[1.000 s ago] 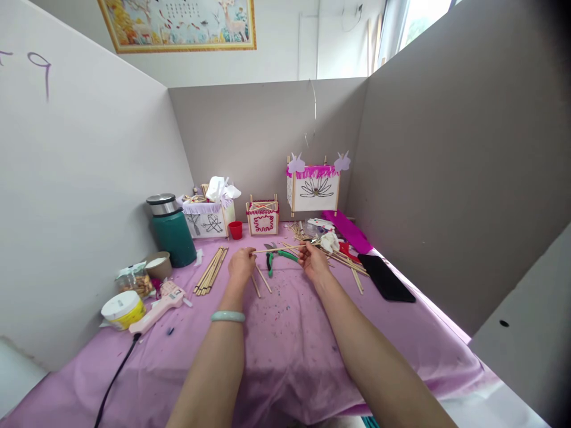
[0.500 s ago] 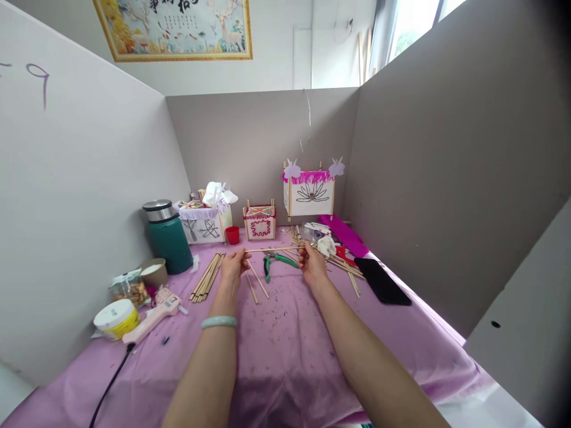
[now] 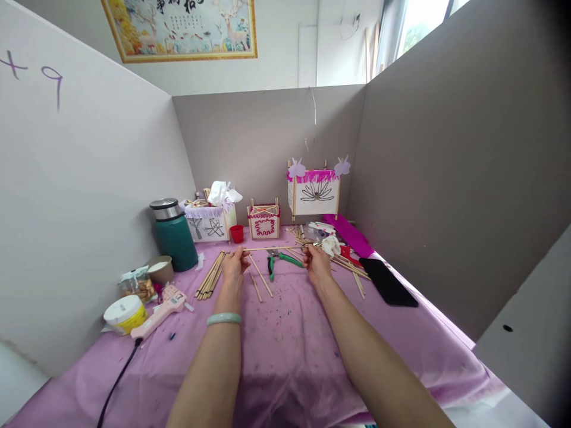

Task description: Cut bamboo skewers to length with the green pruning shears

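Grey partition walls (image 3: 446,148) box in the counter (image 3: 289,356) on three sides, and a pink cloth covers its whole top. At the back stand three paper-sided lanterns. The tallest lantern (image 3: 313,193) has a pink fringe, a smaller red-trimmed lantern (image 3: 264,223) stands left of it, and a third (image 3: 209,223) is stuffed with tissue. They sit against the rear wall, well apart from the open middle. A green flask (image 3: 173,235) stands at the left wall, with a pink glue gun (image 3: 160,308) and a white tub (image 3: 122,312) nearer the front edge. The gun's black cord trails off the near edge. A flat black slab (image 3: 388,281), perhaps a phone, lies to the right.

The left hand (image 3: 234,267) and the right hand (image 3: 317,264) are held apart over the middle of the cloth. Each is closed in a pinch on one end of a thin wooden stick (image 3: 274,248), though the fingertips are too small to make out clearly. The stick runs level between them, lifted just off the cloth; I judge the two-ended hold keeps it straight and steady.

Directly beneath it lie green-handled cutters (image 3: 279,260) and two loose sticks (image 3: 259,279). A bundle of sticks (image 3: 210,274) lies just left of the left hand. A scattered heap of sticks (image 3: 348,264) crowds the right hand's far side. A small red cup (image 3: 236,233) stands behind.
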`<action>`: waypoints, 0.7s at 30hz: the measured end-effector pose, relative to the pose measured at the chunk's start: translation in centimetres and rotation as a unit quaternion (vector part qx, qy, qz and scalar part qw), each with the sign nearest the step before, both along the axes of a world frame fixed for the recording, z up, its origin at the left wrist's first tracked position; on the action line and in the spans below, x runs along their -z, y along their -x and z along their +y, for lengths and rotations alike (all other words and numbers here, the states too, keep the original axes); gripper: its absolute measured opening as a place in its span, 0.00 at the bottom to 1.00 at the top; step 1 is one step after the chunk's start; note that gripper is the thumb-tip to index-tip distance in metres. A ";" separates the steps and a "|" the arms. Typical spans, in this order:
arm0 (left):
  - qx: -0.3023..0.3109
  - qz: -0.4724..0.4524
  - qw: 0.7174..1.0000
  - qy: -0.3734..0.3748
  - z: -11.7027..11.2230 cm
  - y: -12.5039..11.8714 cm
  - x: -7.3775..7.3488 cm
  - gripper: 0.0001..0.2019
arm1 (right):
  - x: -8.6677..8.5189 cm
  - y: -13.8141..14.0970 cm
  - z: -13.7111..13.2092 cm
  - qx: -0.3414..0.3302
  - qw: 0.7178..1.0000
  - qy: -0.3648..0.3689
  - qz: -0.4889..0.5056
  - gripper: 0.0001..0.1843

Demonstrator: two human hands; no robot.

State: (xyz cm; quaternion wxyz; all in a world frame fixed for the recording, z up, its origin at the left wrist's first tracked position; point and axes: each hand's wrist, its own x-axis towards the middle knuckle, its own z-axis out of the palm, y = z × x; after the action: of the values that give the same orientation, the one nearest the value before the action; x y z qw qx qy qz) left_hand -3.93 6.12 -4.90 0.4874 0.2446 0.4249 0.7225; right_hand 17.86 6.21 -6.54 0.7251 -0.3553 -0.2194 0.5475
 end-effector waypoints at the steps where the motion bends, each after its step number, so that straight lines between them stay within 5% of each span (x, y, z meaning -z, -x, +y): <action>1: 0.002 -0.001 1.000 -0.003 0.0 0.0 0.0 0.11 | 0.0 0.0 0.0 0.001 1.000 -0.002 -0.003 0.10; 21: 0.046 0.072 0.996 -0.032 0.8 0.2 1.1 0.17 | 0.6 -0.4 0.9 0.092 0.994 -0.046 -0.025 0.19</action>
State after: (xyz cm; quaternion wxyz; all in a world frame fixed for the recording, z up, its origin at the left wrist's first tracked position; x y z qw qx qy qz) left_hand -4.13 6.90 -6.05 0.4800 0.3304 0.4242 0.6932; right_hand 18.21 7.14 -7.13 0.7824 -0.3543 -0.2287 0.4583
